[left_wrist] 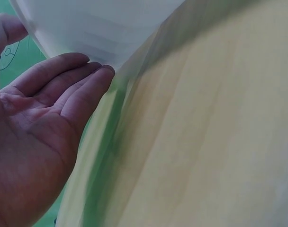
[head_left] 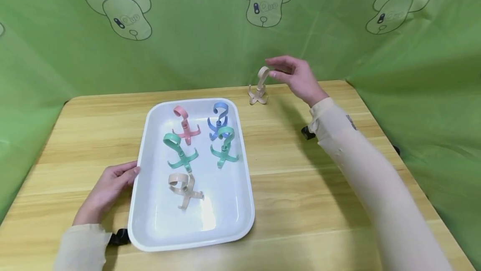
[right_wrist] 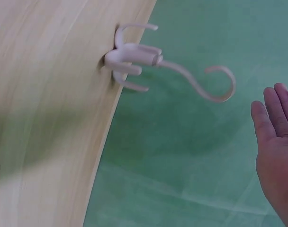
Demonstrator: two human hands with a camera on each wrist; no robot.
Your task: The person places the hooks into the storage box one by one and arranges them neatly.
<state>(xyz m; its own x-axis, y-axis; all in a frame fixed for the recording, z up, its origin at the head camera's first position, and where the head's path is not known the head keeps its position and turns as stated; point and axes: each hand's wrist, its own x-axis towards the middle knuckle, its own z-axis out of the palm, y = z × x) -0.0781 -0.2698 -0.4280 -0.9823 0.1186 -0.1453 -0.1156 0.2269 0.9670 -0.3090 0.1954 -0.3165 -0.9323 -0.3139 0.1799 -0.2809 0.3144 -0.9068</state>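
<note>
A beige claw hanger (head_left: 257, 95), with a curved hook on top and several upturned prongs below, stands on the table near its back edge. My right hand (head_left: 297, 77) is beside its hook with thumb and fingers spread apart. In the right wrist view, a gap shows between that hanger (right_wrist: 134, 56) and the fingers (right_wrist: 276, 111). On the left, my left hand (head_left: 114, 185) touches the side of a white tray (head_left: 136, 204). Its fairly straight fingertips rest against the tray's outer wall (left_wrist: 101, 35) in the left wrist view.
Inside the tray stand a pink hanger (head_left: 186, 131), a blue hanger (head_left: 218, 127), two green hangers (head_left: 183, 159) and another beige hanger (head_left: 188, 193). Green cloth (head_left: 203, 45) with printed bear heads hangs behind the wooden table (head_left: 285, 204) and along its sides.
</note>
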